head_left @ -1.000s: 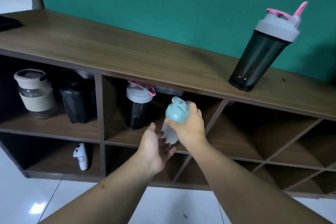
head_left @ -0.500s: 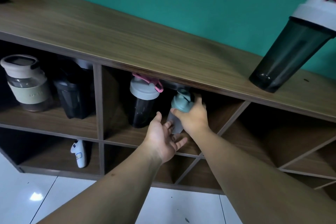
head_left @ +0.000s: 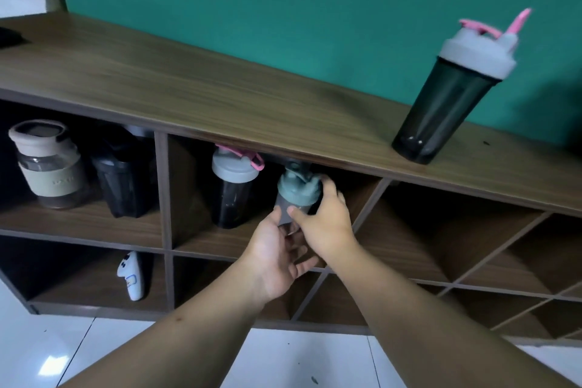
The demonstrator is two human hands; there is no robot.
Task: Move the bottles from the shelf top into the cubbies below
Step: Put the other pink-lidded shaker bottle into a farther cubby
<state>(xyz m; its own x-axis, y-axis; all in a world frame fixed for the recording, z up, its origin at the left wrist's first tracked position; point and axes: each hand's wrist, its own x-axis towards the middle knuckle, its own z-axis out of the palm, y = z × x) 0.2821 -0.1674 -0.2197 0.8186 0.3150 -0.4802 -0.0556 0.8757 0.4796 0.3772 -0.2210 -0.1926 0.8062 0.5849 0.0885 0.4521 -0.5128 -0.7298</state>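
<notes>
Judging by the three containers already in the cubbies, most is done: the right hand (head_left: 327,224) is clamped on a small teal-lidded frosted bottle (head_left: 296,195) entering the middle cubby, the left hand (head_left: 277,258) open-palmed beneath it, and one dark pink-lidded shaker (head_left: 453,94) remains on the wooden shelf top (head_left: 189,82).

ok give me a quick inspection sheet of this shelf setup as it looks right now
surface: wooden shelf top, mostly bare; a dark flat thing at its far left edge, cut off by the frame.
job's things: one dark shaker bottle with grey lid and pink strap left on top; teal-lidded bottle held inside the upper middle cubby beside a second pink-strapped shaker; glass jar and black bottle in the upper left cubby.
clutter: small white toy-like item in the lower left cubby.
grippers: right hand grips the teal-lidded bottle; left hand open, cupped under it.
cables: nothing seen.
surroundings: green wall, white tiled floor.
</notes>
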